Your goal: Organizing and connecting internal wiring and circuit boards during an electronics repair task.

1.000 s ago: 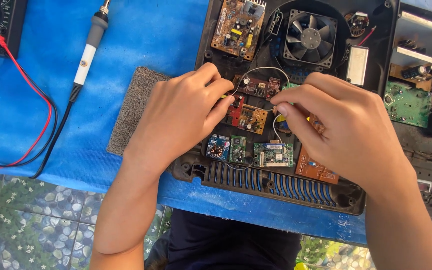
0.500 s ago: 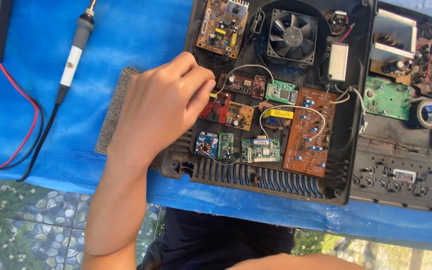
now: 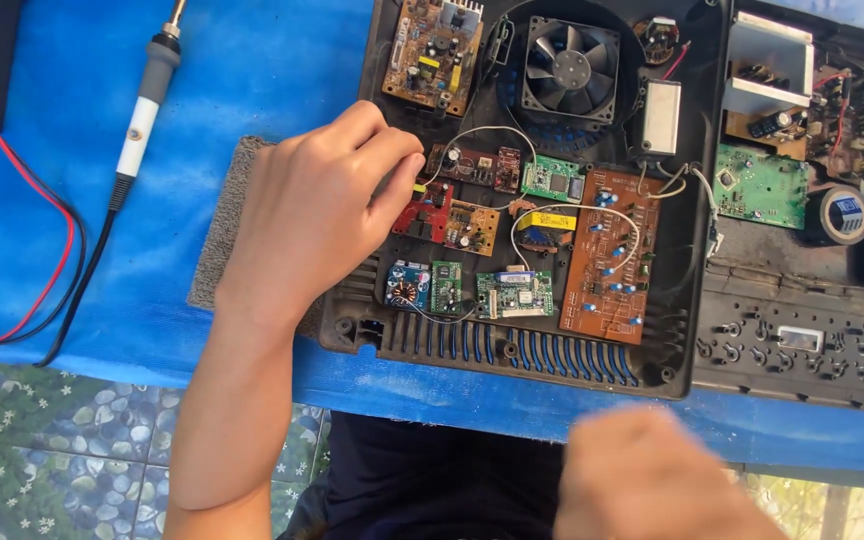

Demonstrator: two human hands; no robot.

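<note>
On the blue-covered bench [image 3: 252, 60], an opened black plastic casing [image 3: 682, 330] lies with its circuit boards showing. The left hand [image 3: 317, 215] rests over the casing's 9 o'clock edge, its fingers curled together with the fingertips [image 3: 407, 165] pressing down at a small red circuit board [image 3: 430, 212]; whether they pinch a wire there or only touch the board cannot be told. Just at 3 o'clock of that red board sits a small tan board [image 3: 472, 228], and farther that way a long brown board [image 3: 607, 255] crossed by a white wire. A black cooling fan [image 3: 569, 72] sits at 12 o'clock inside the casing. Under the left wrist, at 9 o'clock of the casing, lies a grey sponge pad [image 3: 224, 215]. A soldering iron [image 3: 142, 100] lies on the bench towards 10 o'clock, well apart from the hand, beside red and black leads [image 3: 47, 270]. The right hand [image 3: 652, 475] is a blur at 5 o'clock, off the bench; its grip cannot be told.
</note>
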